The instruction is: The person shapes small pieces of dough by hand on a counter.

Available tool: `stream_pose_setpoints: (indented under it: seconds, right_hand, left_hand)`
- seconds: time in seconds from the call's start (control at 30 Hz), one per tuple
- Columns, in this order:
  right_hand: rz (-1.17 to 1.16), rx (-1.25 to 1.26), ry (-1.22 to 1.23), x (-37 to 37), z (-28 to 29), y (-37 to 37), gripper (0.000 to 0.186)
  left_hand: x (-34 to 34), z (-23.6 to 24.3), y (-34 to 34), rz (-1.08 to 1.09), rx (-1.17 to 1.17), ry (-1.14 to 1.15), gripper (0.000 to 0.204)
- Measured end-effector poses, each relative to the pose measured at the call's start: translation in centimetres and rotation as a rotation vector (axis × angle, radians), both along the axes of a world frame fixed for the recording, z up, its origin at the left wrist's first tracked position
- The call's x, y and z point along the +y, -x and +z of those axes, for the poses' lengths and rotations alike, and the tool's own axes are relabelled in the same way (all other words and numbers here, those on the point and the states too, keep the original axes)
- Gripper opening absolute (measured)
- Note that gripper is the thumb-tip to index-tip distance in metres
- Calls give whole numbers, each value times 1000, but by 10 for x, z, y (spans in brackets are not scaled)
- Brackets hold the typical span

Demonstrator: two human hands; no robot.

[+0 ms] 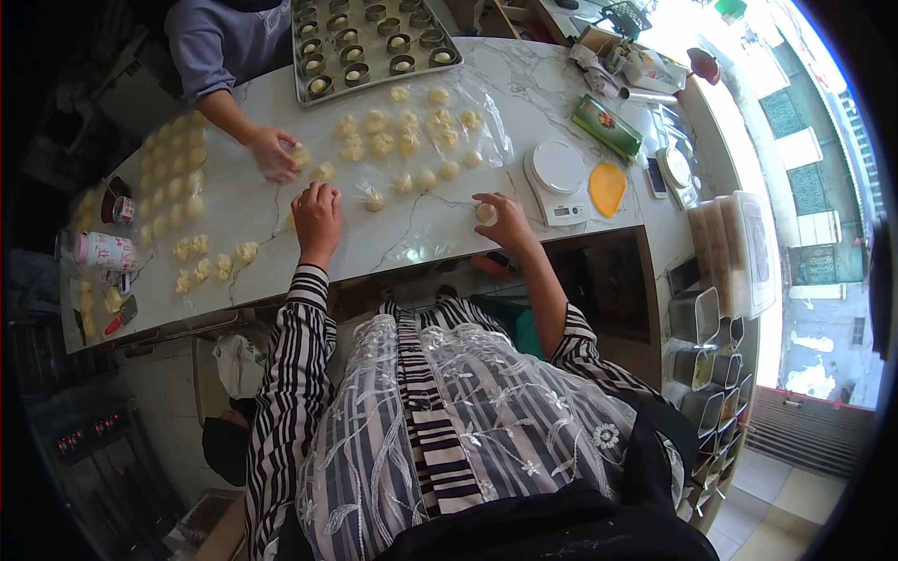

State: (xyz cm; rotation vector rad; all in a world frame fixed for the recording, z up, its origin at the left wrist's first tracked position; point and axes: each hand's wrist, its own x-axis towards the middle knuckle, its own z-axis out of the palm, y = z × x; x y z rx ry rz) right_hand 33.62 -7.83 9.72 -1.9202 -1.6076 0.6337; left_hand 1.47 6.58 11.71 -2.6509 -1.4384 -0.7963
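Observation:
On the marble counter (388, 220), my left hand (318, 222) is curled down with its fingers bent. A bit of pale dough (291, 221) peeks out at its left side; the rest is under the palm. Farther right, my right hand (510, 222) cups a small round dough ball (486, 213) against the counter, thumb and fingers around it. Between my hands sits a dough ball (374, 201) on clear plastic sheet. Several smooth balls and lumpy dough pieces (382, 143) lie beyond it.
Across the counter, another person's hand (271, 154) touches dough. A metal tray (447, 58) holds ring molds with dough balls. A digital scale (558, 178), an orange scraper (607, 190) and a green box (606, 126) stand right. Rows of dough balls (173, 168) and a pink-lidded jar (103, 251) are left.

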Motion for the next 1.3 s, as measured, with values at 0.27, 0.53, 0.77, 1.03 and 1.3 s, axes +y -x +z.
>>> stream_pose_setpoints:
  seconds: [0.27,0.53,0.77,1.03,1.3]
  right_hand:
    - [-295,-91,57,-6,1,24,56]
    - [-303,-6,-135,0,-9,31,29]
    - [-104,-399,-274,5,1,68,53]
    - [-309,235,-470,32,-39,94,49]
    - [-706,199,-531,45,-49,62,51]
  left_hand:
    - [9,9,2,-100,-75,50,7]
    - [-4,-4,10,-173,-144,40,9]
    - [-2,-8,19,-194,-165,79,9]
    - [-5,-14,14,-268,-165,101,9]
    - [-5,-19,23,-240,-158,111,10]
